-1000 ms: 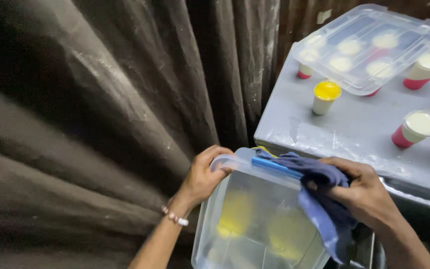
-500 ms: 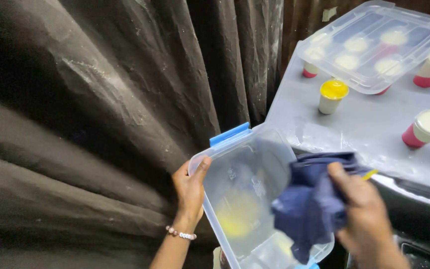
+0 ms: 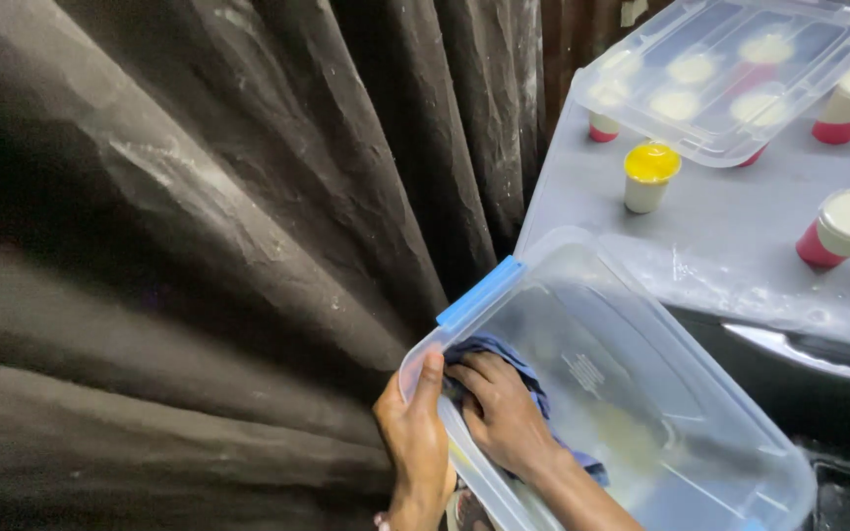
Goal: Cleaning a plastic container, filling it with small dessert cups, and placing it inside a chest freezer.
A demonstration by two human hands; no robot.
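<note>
Left hand [image 3: 415, 447] clamped on the near rim of the clear plastic bin [image 3: 632, 393], right hand [image 3: 499, 413] now moved inside it, pressing a blue cloth [image 3: 484, 349] to the wall, probably wiping, with lidded cups [image 3: 843, 228] on the table [image 3: 730, 265] beyond.

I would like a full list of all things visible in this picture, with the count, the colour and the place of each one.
clear plastic container: one, transparent with a blue clip on its rim, lower centre, tilted, held by the hands
cloth: one, dark blue, inside the container under the right hand
clear lid: one, transparent, top right, lying over several cups
red cups: several, red with cream tops, top right on the table, some under the lid
yellow-topped cup: one, pale with yellow top, on the table beside the lid
table: one, grey, right
curtain: one, dark, left
left hand: gripping the container rim
right hand: pressing the cloth inside the container
</note>
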